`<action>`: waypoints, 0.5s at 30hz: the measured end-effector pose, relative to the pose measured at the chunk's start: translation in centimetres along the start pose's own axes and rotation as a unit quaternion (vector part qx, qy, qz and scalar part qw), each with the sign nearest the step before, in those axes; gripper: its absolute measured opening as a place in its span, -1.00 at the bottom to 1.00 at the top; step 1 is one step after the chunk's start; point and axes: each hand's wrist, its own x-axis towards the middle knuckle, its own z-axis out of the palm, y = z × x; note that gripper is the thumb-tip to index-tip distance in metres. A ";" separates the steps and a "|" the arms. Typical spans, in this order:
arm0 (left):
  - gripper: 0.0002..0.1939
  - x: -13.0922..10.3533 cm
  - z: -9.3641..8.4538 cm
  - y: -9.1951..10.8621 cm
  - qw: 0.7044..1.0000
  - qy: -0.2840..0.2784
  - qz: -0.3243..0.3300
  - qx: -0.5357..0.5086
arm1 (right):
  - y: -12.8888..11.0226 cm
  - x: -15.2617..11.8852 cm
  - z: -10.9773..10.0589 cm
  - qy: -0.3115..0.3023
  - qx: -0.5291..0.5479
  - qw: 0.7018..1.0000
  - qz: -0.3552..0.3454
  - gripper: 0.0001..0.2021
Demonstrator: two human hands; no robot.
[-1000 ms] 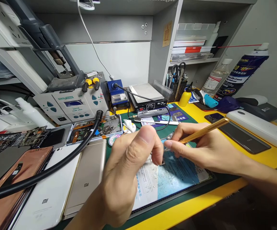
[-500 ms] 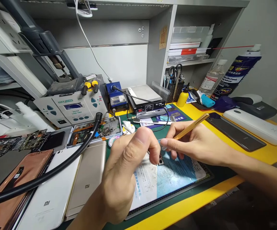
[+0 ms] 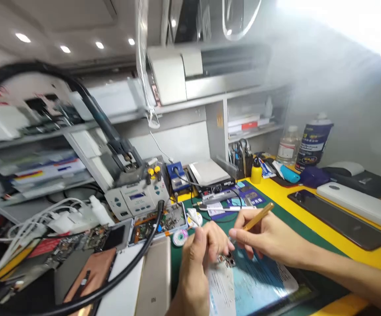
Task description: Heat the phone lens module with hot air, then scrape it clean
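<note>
My right hand (image 3: 259, 237) holds a slim gold pen-shaped tool (image 3: 258, 217); its tip is hidden by my fingers. Low in the middle, my left hand (image 3: 201, 259) is closed, with its fingertips pressed down against a small circuit part (image 3: 227, 260) that has dark square pieces. The left fingers cover some of that part. Beneath both hands is a blue and white printed pad (image 3: 259, 285), lying on the green mat (image 3: 328, 281). Both hands are close together, with the right thumb beside the left fingers.
A black hose (image 3: 124, 267) arches over phone backs (image 3: 154, 281) at left. Behind stand a hot air station (image 3: 137, 197), a tray of circuit boards (image 3: 173, 217) and a flat heating plate (image 3: 206, 172). A dark phone (image 3: 342, 219) and a spray can (image 3: 313, 142) are at right.
The view has tilted up and pulled back, so shelves and ceiling lights show and the hands sit lower. My left hand has turned, its fingers now reaching down to the circuit part.
</note>
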 end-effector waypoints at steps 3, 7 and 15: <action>-0.37 0.7 -0.4 -1.1 1.000 -0.002 0.015 -0.015 | 0.8 0.6 0.0 -0.017 0.002 1.000 0.000 -0.65; -0.39 1.0 -0.9 -1.4 0.999 -0.006 0.025 -0.036 | 1.1 1.0 0.1 -0.015 0.001 1.000 -0.014 -0.66; -0.49 1.2 -0.6 0.7 0.996 0.023 0.061 -0.056 | 1.1 1.5 -0.1 -0.005 0.008 1.000 -0.024 -0.62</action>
